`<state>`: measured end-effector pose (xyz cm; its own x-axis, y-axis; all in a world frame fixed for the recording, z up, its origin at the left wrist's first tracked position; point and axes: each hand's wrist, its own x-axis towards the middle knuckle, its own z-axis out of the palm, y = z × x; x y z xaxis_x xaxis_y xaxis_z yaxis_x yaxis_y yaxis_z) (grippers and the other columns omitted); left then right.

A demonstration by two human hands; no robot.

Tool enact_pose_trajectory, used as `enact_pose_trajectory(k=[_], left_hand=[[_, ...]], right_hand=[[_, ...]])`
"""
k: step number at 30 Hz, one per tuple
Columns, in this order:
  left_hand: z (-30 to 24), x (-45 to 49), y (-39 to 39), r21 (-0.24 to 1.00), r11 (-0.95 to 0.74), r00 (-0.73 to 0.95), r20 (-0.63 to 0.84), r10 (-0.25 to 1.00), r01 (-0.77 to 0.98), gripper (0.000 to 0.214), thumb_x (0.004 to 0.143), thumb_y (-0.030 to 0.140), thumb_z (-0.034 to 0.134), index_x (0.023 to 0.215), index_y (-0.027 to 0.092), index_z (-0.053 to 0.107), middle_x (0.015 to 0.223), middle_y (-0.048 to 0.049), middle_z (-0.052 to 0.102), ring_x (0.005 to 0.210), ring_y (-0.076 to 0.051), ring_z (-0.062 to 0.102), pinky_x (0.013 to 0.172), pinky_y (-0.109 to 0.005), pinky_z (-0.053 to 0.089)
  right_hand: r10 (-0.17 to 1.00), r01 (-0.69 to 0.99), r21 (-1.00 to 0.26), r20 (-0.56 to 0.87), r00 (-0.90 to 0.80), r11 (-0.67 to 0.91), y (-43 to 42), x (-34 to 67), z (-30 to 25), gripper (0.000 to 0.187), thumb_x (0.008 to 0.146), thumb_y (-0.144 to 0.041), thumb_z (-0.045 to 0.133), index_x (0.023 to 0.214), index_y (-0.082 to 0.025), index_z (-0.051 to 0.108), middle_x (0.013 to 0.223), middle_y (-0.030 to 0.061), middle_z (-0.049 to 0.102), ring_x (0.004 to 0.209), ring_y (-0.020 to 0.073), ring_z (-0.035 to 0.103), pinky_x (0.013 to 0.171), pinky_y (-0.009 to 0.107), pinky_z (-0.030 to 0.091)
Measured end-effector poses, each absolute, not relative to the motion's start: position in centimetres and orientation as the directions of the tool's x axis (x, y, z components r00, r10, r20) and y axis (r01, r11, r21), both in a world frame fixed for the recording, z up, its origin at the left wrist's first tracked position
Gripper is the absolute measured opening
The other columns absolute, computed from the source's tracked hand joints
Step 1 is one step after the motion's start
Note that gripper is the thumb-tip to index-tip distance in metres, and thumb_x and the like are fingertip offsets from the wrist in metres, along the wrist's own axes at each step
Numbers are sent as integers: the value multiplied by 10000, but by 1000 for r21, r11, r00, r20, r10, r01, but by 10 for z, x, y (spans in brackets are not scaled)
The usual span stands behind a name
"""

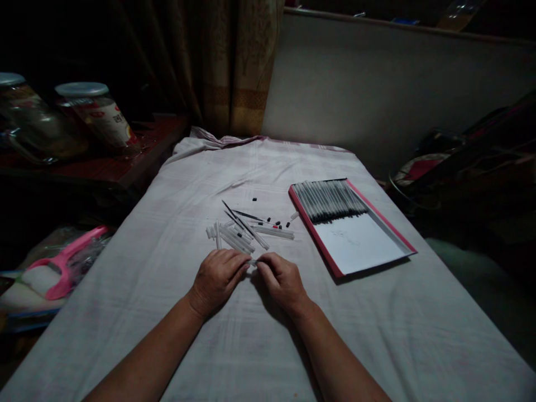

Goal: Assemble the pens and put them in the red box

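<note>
My left hand (221, 279) and my right hand (281, 281) meet over the cloth, fingertips pinched on a pale clear pen barrel (253, 262). Most of that barrel is hidden by the fingers. Just beyond lie several loose clear pen barrels (234, 239), some crossing each other. A few dark, slim pen refills (248, 215) rest on and beside them. Small black plugs (268, 220) and one red plug (275, 226) are scattered around. To the right, a shallow red-edged box (372, 245) holds a tight row of assembled-looking clear pens (330, 201) with black ends along its far side.
A pale checked cloth (355, 346) covers the table. On a side table at left stand a lidded jar (98, 114) and a glass mug (50, 131). A pink-handled object (69, 259) lies low at left. A curtain (251, 67) and a wall (355, 84) border the far side.
</note>
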<state>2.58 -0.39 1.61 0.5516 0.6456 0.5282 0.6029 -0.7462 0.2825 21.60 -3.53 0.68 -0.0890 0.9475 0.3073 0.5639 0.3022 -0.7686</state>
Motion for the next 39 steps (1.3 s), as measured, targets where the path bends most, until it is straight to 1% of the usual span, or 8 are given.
enact_pose_trajectory(k=[2,7,10,20,26,34,36,39], left_hand=[[17,26,-4,283,-753,549,542,636,594,189,973,283,504,1025,177,653,877,-60,719,782,-183,641,705,-315,461],[17,26,-4,309,-745,536,540,649,591,187,969,277,509,1022,176,656,881,-63,721,791,-184,648,713,-322,477],[17,26,-4,313,-748,544,533,648,585,176,966,269,516,1027,176,653,887,-60,723,794,-183,651,715,-322,479],[13,25,-2,318,-727,536,510,673,609,181,970,283,509,1032,190,652,896,-63,718,810,-188,651,727,-324,472],[13,19,2,316,-697,462,566,683,644,158,958,262,527,1029,171,634,893,-68,716,820,-200,651,744,-336,495],[14,16,2,343,-709,431,606,668,616,132,938,215,548,1057,194,603,915,-57,717,854,-195,652,794,-351,495],[15,15,2,349,-720,424,625,656,600,135,937,201,549,1065,194,590,911,-53,715,847,-189,648,800,-348,493],[16,16,1,346,-730,434,626,648,590,134,938,204,544,1063,198,591,903,-52,717,832,-187,651,801,-351,490]], right_hand=[[948,570,-763,304,-97,303,-35,217,7,244,937,-287,475,801,-195,656,685,26,674,629,147,630,623,235,474],[948,512,-804,307,-81,304,-36,218,8,163,900,-259,526,989,-193,646,802,30,708,690,146,654,670,235,499],[942,537,-782,327,-81,317,-36,219,7,173,917,-252,500,872,-196,657,759,34,699,689,156,651,671,248,500],[964,409,-881,267,10,240,-34,215,9,156,884,-244,538,865,-193,684,770,28,716,709,161,672,666,242,521],[934,574,-748,343,-96,334,-35,223,11,162,877,-210,551,852,-205,711,768,40,685,726,163,655,685,258,493],[955,858,-429,213,-206,281,-41,207,13,55,845,-194,643,856,-230,685,830,45,651,712,171,606,597,249,419],[959,848,-456,212,-190,269,-41,208,10,77,856,-174,612,875,-226,667,845,49,654,727,176,607,612,252,429],[967,731,-640,226,-118,239,-39,212,8,125,870,-173,549,933,-206,652,863,57,665,770,190,627,684,284,476]])
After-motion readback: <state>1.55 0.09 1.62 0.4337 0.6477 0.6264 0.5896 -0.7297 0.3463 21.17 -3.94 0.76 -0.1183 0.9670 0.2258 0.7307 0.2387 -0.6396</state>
